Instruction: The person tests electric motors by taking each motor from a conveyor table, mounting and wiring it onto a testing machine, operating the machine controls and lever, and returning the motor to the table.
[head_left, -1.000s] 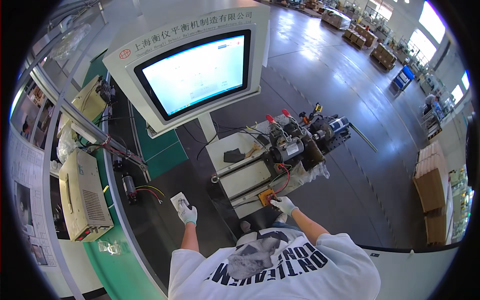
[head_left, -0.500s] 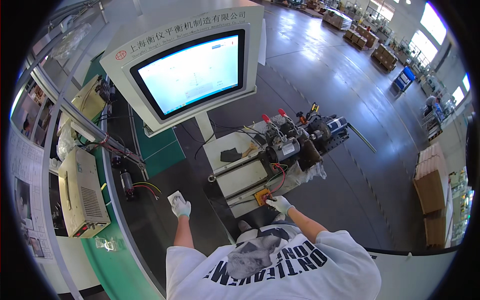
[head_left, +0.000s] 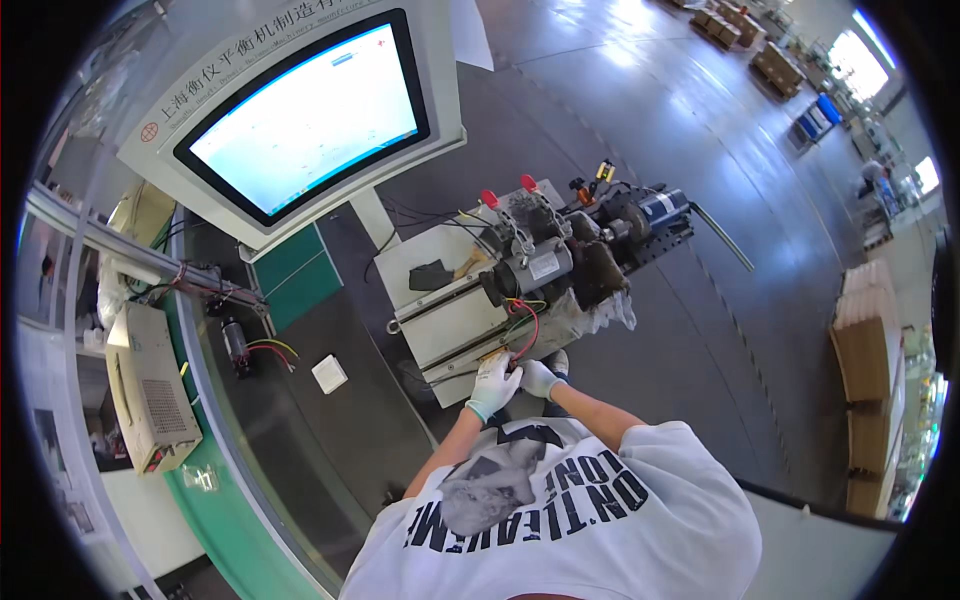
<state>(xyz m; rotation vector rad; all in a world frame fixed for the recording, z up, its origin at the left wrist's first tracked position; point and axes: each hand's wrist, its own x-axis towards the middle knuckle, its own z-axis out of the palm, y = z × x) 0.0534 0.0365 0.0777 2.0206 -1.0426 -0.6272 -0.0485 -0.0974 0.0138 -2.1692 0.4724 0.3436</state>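
My left hand [head_left: 491, 387], in a white glove, is at the near edge of the machine bed, its fingers closed against a small orange block [head_left: 494, 354]. The block is mostly covered by the glove. Right beside it, my gloved right hand [head_left: 540, 379] is closed around the lower end of a red wire [head_left: 534, 330]. The wire loops down from a grey cylindrical motor [head_left: 541, 268] lying across the balancing machine [head_left: 450, 336]. What my left fingertips pinch is hidden. A white square pad [head_left: 329, 374] lies apart on the dark worktop.
A large monitor [head_left: 310, 115] stands at the upper left. Another motor [head_left: 235, 346] with loose wires lies on the bench near a beige box [head_left: 155, 385]. A dark cloth [head_left: 430, 275] rests on the machine bed. Stacked cardboard [head_left: 866, 370] is at the far right.
My left hand has left the white pad on the worktop and moved right to the orange block, joining my right hand. The whole view has shifted slightly.
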